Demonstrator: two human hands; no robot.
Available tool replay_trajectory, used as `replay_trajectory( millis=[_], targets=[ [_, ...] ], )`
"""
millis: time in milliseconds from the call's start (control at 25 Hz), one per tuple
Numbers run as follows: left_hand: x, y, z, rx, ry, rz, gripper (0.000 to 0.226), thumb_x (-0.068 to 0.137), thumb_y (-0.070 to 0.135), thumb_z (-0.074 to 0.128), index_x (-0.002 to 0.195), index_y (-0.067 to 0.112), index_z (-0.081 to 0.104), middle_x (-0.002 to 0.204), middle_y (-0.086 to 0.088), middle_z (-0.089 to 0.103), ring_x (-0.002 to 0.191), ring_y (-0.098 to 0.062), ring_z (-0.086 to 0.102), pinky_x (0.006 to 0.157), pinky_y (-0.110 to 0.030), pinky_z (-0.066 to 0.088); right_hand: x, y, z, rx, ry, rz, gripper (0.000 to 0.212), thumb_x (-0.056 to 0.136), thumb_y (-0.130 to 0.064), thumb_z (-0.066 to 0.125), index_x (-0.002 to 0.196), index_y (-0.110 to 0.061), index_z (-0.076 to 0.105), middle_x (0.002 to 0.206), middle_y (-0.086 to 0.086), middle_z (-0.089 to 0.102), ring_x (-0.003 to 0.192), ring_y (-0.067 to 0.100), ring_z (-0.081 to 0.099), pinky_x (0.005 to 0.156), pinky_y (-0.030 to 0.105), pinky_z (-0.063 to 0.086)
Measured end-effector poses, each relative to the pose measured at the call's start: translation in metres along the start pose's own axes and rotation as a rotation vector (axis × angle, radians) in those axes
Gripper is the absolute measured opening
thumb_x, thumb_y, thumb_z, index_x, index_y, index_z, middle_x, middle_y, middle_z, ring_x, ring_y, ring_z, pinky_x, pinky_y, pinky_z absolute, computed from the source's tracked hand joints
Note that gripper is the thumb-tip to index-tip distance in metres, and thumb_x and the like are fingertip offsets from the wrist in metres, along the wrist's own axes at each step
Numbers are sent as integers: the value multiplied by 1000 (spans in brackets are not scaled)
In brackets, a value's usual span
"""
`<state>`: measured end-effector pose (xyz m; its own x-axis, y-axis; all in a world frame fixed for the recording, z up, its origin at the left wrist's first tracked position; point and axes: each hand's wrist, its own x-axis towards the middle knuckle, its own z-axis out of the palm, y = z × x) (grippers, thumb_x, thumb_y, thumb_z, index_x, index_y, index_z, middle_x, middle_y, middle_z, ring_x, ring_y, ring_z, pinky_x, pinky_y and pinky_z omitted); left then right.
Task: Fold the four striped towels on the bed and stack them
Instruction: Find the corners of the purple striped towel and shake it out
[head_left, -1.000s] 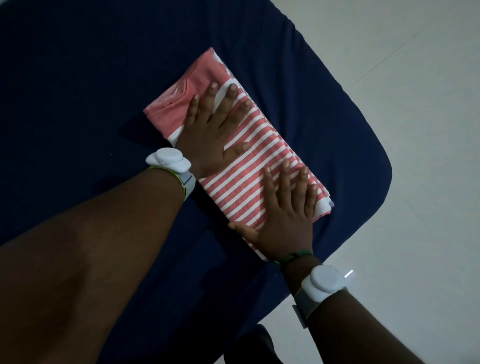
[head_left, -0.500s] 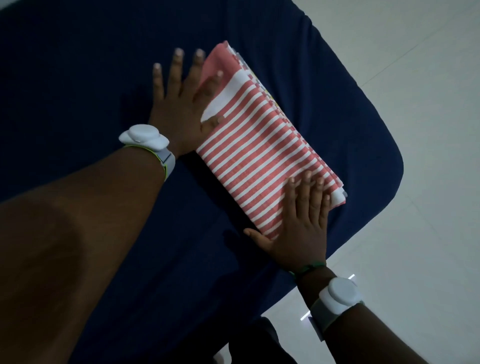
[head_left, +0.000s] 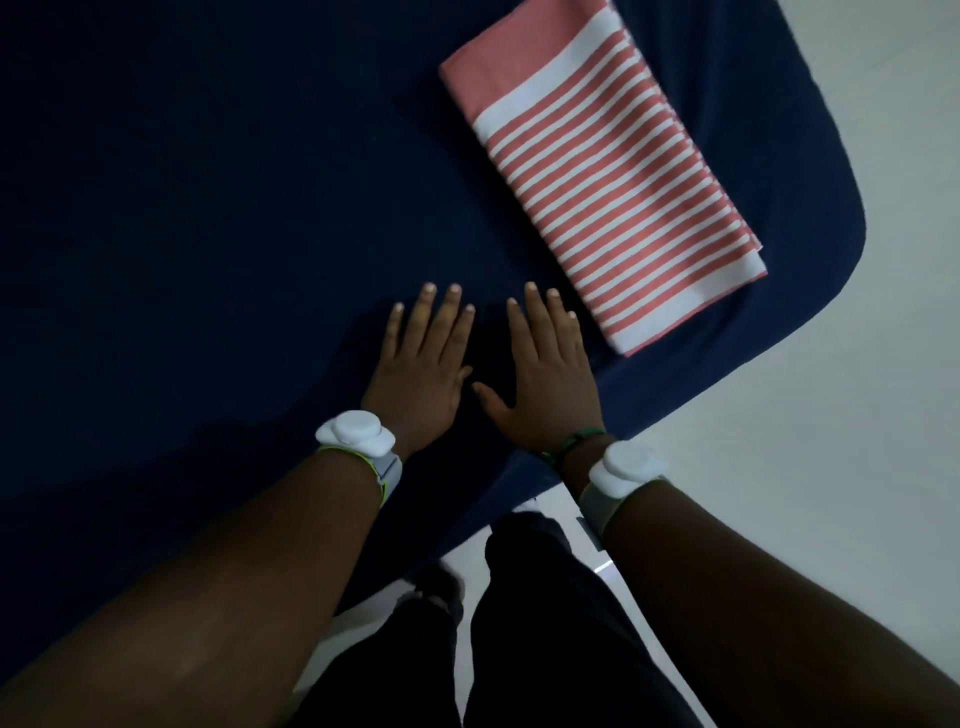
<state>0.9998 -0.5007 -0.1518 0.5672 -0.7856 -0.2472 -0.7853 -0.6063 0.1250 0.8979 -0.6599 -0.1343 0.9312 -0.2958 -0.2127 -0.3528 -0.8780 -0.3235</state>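
Observation:
A folded red-and-white striped towel stack lies on the dark blue bed near its right corner; layered edges show along its right side. My left hand and my right hand rest flat on the bare sheet side by side, fingers straight, below and to the left of the stack. Neither hand touches the towels. How many towels are in the stack I cannot tell.
The bed's rounded corner ends just right of the stack, with pale tiled floor beyond. My dark-trousered legs stand at the bed's near edge. White bands sit on both wrists.
Both hands have lifted off the striped stack and drawn back toward me, settling flat on the sheet. The stack stays put; the view has shifted so it sits farther up.

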Motion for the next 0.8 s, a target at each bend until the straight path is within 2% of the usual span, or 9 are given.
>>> replay_trajectory(
  millis=[120,360,640,800],
  targets=[
    [-66,-3,-26,-5,-80,-21,80,98,37,52,163,10,13,171,-10,5,158,-34,2,124,-58,16,-36,-30,-10,-70,-115,-10,102,82,-67,59,159,-12,23,169,13,8,156,37,5,123,59,15],
    [-175,-34,-117,0,-83,-140,85,94,29,60,163,12,13,170,-8,11,157,-33,8,124,-56,19,-70,-117,-93,-156,-176,-91,105,80,-77,56,160,-17,23,170,10,-2,156,38,-1,121,65,10],
    [-279,-66,-248,-19,25,-335,79,97,34,59,161,12,19,171,-11,2,156,-36,7,119,-51,30,-82,-243,-196,-209,-171,-350,99,83,-78,53,161,-24,22,170,4,-7,156,34,-2,123,62,4],
    [-324,-81,-297,-78,129,-470,77,100,31,55,162,15,14,171,-6,9,156,-30,13,121,-47,28,-85,-300,-226,-272,-237,-536,96,84,-78,52,160,-26,24,170,3,-7,156,31,-2,124,60,3]
  ],
)
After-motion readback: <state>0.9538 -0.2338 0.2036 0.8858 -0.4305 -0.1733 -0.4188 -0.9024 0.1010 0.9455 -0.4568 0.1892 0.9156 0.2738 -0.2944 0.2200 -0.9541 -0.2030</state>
